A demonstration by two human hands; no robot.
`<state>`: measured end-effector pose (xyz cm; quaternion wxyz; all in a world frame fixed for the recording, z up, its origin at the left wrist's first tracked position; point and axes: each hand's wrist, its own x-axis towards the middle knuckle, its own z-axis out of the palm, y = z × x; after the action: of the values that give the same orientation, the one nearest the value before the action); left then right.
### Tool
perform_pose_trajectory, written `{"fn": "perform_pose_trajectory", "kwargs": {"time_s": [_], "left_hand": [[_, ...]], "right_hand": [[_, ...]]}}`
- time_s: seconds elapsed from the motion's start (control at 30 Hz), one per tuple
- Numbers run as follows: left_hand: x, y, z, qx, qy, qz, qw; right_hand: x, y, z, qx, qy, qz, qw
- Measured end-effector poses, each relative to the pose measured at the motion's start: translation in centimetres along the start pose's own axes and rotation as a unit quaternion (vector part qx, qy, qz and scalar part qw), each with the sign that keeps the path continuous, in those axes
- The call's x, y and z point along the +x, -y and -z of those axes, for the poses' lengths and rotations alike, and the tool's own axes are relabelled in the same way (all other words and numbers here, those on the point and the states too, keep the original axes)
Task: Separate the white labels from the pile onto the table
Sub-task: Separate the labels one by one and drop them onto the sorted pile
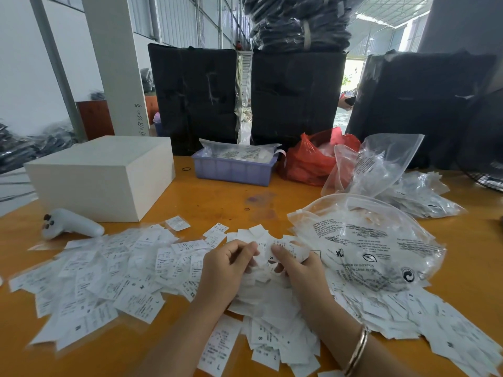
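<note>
White labels lie heaped at the tabletop's near edge; I see my left hand and right hand each pinching labels above the heap.

Garment warehouse: wrapped bundles, label piles

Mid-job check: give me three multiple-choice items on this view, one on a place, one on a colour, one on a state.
1. Where does the white box stand?
A. far left of the table
B. under the red bag
C. in the tray

2. What colour is the tray of labels?
A. green
B. purple
C. black

3. What are the hands doing?
A. resting flat
B. holding a pen
C. both holding white labels

Key: 1 A, it stands beyond the white controller. 2 B, its wall is purple. 3 C, left hand and right hand pinch labels above the pile.
</note>
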<state>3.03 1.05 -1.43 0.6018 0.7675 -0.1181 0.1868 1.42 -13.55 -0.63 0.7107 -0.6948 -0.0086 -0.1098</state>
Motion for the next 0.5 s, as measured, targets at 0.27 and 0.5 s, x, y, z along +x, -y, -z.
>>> {"fn": "perform_pose_trajectory", "kwargs": {"time_s": [0.27,0.5], "left_hand": [[-0.06,-0.15,0.02,0.017,-0.004,0.004,1.000],[-0.03,-0.42,0.17,0.009,0.028,0.002,1.000]], "right_hand": [[-0.35,0.00,-0.48,-0.050,0.048,-0.014,0.998],[-0.52,0.30,-0.62,-0.120,0.079,-0.005,0.990]]}}
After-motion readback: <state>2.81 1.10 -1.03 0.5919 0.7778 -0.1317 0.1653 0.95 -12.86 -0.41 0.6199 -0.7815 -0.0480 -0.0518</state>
